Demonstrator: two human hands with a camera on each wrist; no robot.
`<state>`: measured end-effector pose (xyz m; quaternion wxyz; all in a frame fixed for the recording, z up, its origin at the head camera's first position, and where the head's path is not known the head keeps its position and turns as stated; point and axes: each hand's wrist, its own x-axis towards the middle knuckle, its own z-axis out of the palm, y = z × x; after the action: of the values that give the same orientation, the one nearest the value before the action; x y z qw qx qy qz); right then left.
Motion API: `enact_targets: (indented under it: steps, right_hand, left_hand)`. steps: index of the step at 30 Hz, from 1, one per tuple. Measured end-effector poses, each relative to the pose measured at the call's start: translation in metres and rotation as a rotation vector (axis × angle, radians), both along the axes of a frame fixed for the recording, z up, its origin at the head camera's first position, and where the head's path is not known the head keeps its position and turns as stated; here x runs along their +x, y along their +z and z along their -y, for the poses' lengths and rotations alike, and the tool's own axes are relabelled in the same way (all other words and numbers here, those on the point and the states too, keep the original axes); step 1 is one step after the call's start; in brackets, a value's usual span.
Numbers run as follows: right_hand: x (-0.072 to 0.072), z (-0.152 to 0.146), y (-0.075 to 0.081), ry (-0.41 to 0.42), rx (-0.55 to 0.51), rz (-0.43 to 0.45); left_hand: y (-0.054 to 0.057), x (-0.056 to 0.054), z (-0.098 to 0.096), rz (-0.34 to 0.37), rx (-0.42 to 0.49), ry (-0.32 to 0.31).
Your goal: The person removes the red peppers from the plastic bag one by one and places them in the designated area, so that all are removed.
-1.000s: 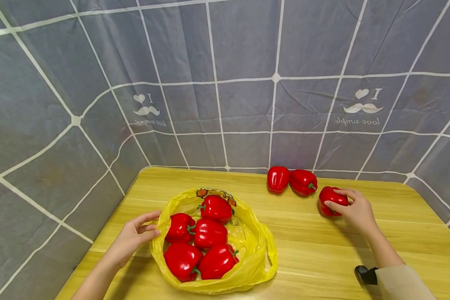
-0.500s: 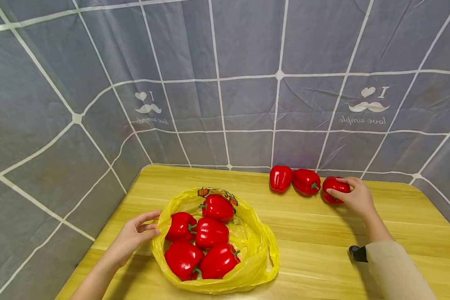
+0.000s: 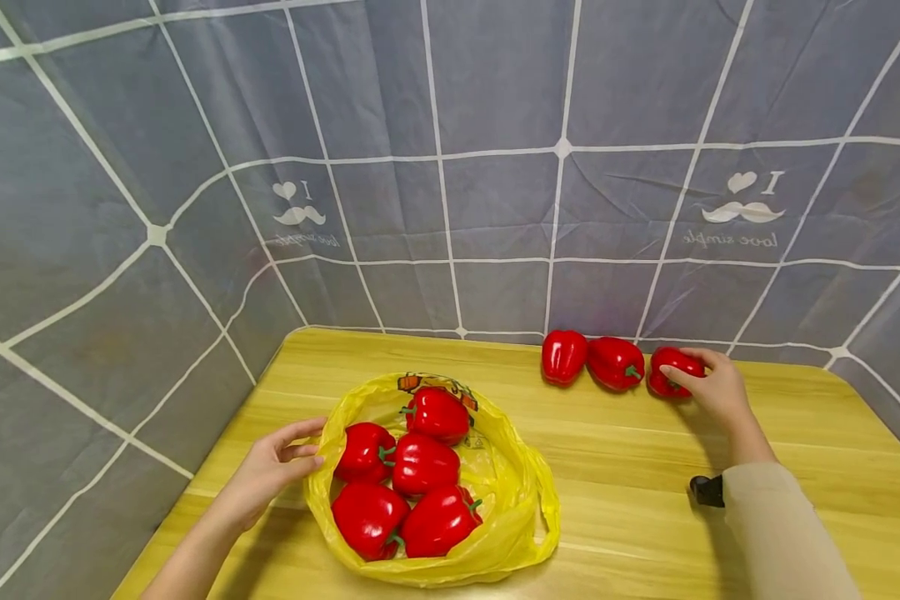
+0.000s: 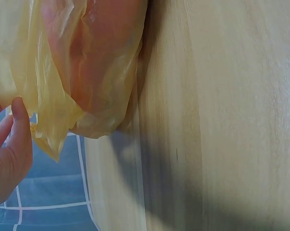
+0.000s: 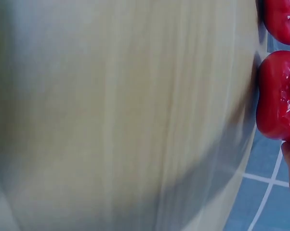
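Note:
A yellow plastic bag [image 3: 521,517] stands with its mouth wide, several red bell peppers with green stems inside it. My left hand [image 3: 273,467] pinches the bag's left rim between thumb and fingers; the left wrist view shows the thumb and fingertips at the thin yellow plastic [image 4: 63,115]. At the back right, my right hand [image 3: 720,396] holds a red bell pepper [image 3: 667,371] from its right side, thumb in front. To the left of that pepper lie another bell pepper [image 3: 613,362] and a third bell pepper [image 3: 564,358], side by side. The right wrist view shows the held pepper [image 5: 277,103] at its right edge.
The wooden table [image 3: 607,500] ends at the back against a grey curtain [image 3: 495,208] with white grid lines. A black strap piece [image 3: 707,491] shows at the right sleeve [image 3: 780,525].
My right hand has slid the bell pepper back toward the curtain, bringing it in line with the other two. The left hand keeps its place at the bag, and the view has shifted slightly.

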<state>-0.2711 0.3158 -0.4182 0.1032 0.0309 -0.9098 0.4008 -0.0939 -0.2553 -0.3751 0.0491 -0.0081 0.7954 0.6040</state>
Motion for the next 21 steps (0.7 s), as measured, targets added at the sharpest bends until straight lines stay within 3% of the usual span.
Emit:
enact_targets:
  steps: [9, 21]
  right_hand:
    - [-0.008, 0.000, 0.004, 0.028, 0.035, 0.001]
    - [-0.002, -0.003, 0.023, 0.061, 0.055, -0.011]
  left_hand:
    - [-0.001, 0.000, 0.000, -0.026, 0.019, -0.008]
    - [0.001, -0.001, 0.000, -0.009, 0.016, -0.012]
